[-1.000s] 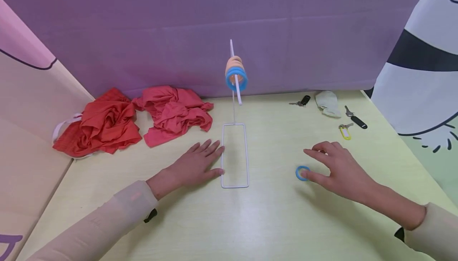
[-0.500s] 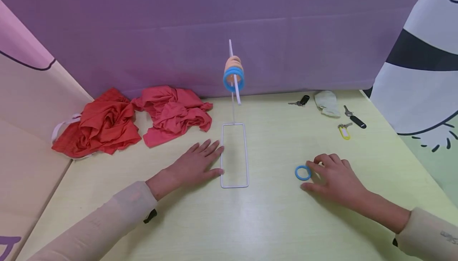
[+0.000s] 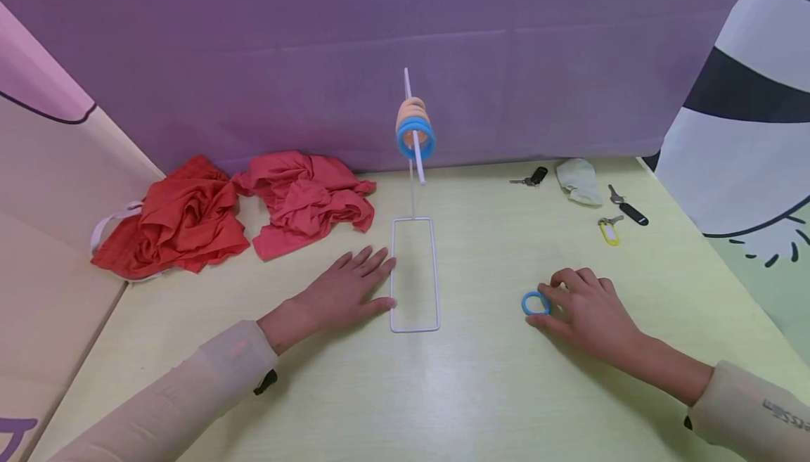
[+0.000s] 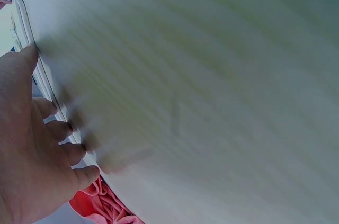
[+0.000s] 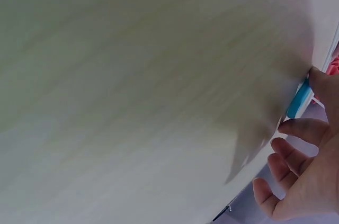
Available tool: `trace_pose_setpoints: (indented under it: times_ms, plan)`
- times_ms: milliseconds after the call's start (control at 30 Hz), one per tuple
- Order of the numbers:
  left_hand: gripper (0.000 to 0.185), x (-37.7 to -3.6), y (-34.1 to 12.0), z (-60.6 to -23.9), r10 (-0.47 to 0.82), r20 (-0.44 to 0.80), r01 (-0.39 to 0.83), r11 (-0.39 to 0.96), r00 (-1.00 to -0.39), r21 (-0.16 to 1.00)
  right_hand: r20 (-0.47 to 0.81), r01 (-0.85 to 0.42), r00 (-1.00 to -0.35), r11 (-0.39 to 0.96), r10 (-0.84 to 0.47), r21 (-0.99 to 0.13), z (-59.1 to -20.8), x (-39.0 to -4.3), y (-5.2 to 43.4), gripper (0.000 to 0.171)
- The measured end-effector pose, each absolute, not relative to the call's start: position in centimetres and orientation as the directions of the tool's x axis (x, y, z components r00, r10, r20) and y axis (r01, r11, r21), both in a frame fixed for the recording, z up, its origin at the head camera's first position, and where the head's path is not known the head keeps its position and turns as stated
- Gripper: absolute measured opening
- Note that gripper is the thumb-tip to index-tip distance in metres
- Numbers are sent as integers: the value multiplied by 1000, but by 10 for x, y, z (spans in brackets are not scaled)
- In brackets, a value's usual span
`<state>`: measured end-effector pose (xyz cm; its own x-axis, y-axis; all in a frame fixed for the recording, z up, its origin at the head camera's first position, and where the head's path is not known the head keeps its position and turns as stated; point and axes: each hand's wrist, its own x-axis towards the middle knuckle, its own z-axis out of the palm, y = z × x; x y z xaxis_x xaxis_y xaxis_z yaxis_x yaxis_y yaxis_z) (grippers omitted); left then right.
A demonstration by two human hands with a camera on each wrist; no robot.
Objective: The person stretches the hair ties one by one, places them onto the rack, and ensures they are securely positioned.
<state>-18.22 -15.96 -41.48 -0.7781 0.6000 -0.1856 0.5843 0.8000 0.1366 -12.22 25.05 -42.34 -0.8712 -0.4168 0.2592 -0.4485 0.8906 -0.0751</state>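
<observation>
A small blue ring lies on the table. My right hand pinches it, thumb at the near edge and index finger at the far edge. In the right wrist view the ring shows between those two fingertips, the other fingers loosely bent. My left hand rests flat with fingers spread, thumb and fingertips at the left bar of a white wire stand. On the stand's raised rod hang several peach rings, with blue rings in front of them.
Red cloth and pinkish-red cloth lie crumpled at the back left. At the back right are a key with a black tag, a pale cloth pouch, a second black-tagged key and a yellow-tagged key. A purple curtain closes off the back.
My right hand has come down and left to the table, and its thumb and index finger have closed in on the blue ring. My left hand has stayed in place.
</observation>
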Motion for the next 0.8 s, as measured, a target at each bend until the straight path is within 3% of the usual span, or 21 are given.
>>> trace_pose_setpoints:
  times_ms: [400, 800]
  plan:
    - [80, -181, -159, -413, 594, -195, 580, 804, -780, 132, 286, -487, -847, 870, -449, -76, -424, -124, 244, 28]
    - [80, -181, -159, -413, 591, -207, 577, 806, -779, 131, 382, -544, -785, 837, -487, -52, -427, -123, 240, 22]
